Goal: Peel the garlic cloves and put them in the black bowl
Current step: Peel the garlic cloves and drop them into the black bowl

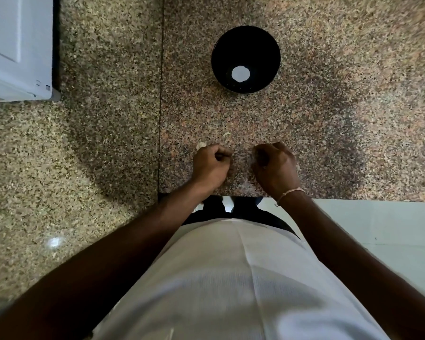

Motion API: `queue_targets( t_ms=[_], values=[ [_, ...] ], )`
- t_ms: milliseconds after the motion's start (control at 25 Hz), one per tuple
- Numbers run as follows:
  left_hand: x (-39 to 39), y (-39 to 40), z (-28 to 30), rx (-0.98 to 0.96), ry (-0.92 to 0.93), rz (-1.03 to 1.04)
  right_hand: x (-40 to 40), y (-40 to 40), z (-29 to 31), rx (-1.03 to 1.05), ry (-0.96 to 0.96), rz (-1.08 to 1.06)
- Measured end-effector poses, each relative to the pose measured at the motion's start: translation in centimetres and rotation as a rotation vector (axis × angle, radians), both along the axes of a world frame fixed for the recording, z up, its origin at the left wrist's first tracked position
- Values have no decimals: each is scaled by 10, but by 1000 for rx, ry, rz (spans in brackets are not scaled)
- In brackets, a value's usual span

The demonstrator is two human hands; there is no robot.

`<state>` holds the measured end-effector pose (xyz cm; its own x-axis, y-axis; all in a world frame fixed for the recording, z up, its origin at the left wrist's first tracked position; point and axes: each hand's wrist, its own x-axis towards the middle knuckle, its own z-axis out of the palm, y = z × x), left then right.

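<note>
Looking straight down past a white shirt (231,278) at two bare forearms reaching out over the near edge of a speckled granite counter (329,119). Left hand (210,165) balled into a fist low over the stone, fingers curled tight, thumb pressed across the side; can't tell if anything's tucked inside. Right hand (274,165) just beside it, apart by a small gap, also curled up with knuckles on top, a thin thread bracelet (290,193) round the wrist; same deal, can't tell what, if anything, is pinched in there. One pale garlic clove (201,145) peeking out right at the far side of the left knuckles, touching or nearly so. Small curl of garlic skin (227,134) lying on the stone a bit beyond, between the two fists. Further back, well apart from both hands, black bowl (245,58) sitting upright, nothing but a round white glare spot inside. Far left corner, edge of a white appliance (17,47).
</note>
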<state>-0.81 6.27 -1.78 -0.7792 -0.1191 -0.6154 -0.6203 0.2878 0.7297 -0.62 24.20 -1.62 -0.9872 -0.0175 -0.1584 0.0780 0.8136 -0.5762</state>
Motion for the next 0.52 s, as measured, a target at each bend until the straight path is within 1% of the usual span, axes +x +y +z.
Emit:
queue_targets(
  t_ms=[160, 240, 360, 520],
  values=[
    [8, -3, -4, 1, -12, 23, -1, -11, 2, 24, -21, 40],
    [10, -4, -3, 8, -20, 32, -2, -19, 2, 100, -7, 100],
    [12, -6, 1, 42, -35, 65, 5, -32, -2, 221, 82, 264],
    [14, -10, 0, 30, -20, 40, 13, -27, -13, 246, 224, 430]
  ],
)
